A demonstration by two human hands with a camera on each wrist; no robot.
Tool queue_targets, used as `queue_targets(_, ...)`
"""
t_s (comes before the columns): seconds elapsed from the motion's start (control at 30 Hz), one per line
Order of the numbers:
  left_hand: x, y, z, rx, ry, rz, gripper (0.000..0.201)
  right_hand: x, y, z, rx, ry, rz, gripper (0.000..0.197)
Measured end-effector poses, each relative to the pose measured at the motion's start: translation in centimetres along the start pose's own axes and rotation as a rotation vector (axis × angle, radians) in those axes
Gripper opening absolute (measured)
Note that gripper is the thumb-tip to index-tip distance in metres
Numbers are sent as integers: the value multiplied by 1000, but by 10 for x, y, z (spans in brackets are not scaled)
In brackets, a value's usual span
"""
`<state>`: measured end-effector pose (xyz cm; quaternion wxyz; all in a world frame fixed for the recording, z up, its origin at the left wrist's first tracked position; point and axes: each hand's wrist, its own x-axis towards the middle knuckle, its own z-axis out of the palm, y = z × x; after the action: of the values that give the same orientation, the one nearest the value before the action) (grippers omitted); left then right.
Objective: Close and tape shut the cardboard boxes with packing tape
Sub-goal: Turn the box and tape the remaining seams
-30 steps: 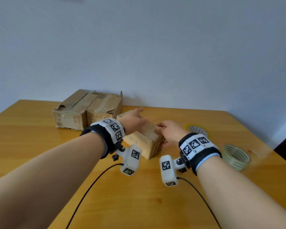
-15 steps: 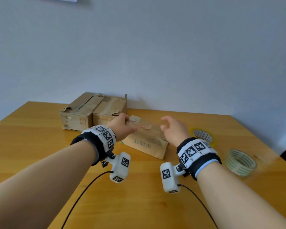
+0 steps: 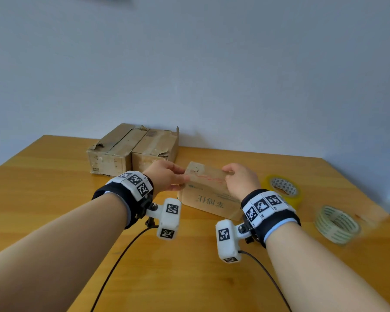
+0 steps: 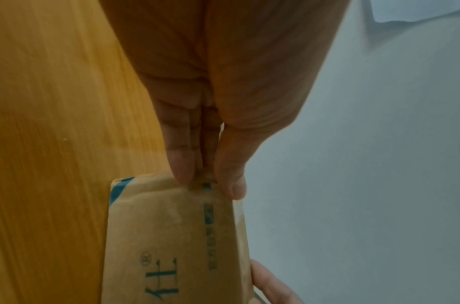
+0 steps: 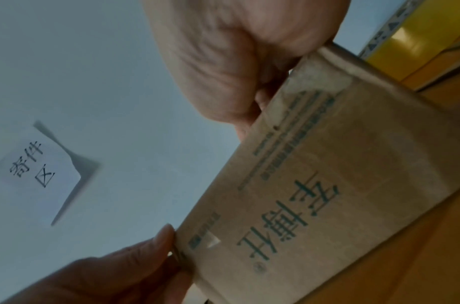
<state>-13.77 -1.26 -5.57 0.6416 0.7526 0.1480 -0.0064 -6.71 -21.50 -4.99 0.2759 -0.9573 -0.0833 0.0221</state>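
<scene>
The small printed cardboard box (image 3: pixel 208 194) sits on the wooden table (image 3: pixel 54 181), tilted, between both hands. The left hand (image 3: pixel 164 177) pinches its upper left edge between thumb and fingers (image 4: pixel 180 162). The right hand (image 3: pixel 240 180) grips the upper right edge, fingers curled over the top. Two worn boxes (image 3: pixel 133 152) stand side by side against the wall behind. A yellow tape roll (image 3: pixel 282 189) and a clear tape roll (image 3: pixel 336 225) lie to the right, apart from the box
</scene>
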Motion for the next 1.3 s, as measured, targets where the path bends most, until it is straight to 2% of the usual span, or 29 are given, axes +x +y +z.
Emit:
queue_targets(0.1, 0, -1, -1, -58, -9, -33, 22, -1, 3, 4, -8, 21, 3, 38)
queue_targets(0.27, -1, -3, -11, -196, -109, -151, 20, -2, 3, 2, 5, 21, -25, 38)
queue_targets(0.37, 2, -7, -14, -187, -73, -190, 28, -5, 3, -5, 11, 2, -76, 40)
queue_targets(0.53, 9, -2, -6, -171, 13, -219, 17, -8, 5, -15, 33, 40, -78, 37)
queue_targets(0.67, 19, 0, 5, 15, 96, -166, 40, -14, 10, -11, 39, 24, -85, 33)
queue_targets(0.77, 24, 2, 13, 190, 155, -187, 47, -13, 13, -10, 102, 36, -84, 30)
queue_targets(0.83, 27, 2, 18, 233, 155, -223, 46, -9, 22, -13, 151, 97, -35, 25)
queue_targets(0.9, 31, 1, 21, 215, 157, -256, 42, -1, 38, -18, 110, 162, 51, 30)
queue_targets(0.97, 34, 1, 21, 190, 174, -260, 39, 5, 54, -23, 30, 115, 154, 31)
queue_targets(1.07, 38, 5, 22, 193, 154, -196, 43, 10, 69, -31, -99, 56, 283, 38)
queue_targets(1.17, 43, 9, 22, 224, 122, -114, 41, 18, 82, -36, -249, 24, 333, 28)
queue_targets(1.3, 48, 13, 26, 243, 128, -62, 37, 26, 92, -39, -333, -12, 380, 34)
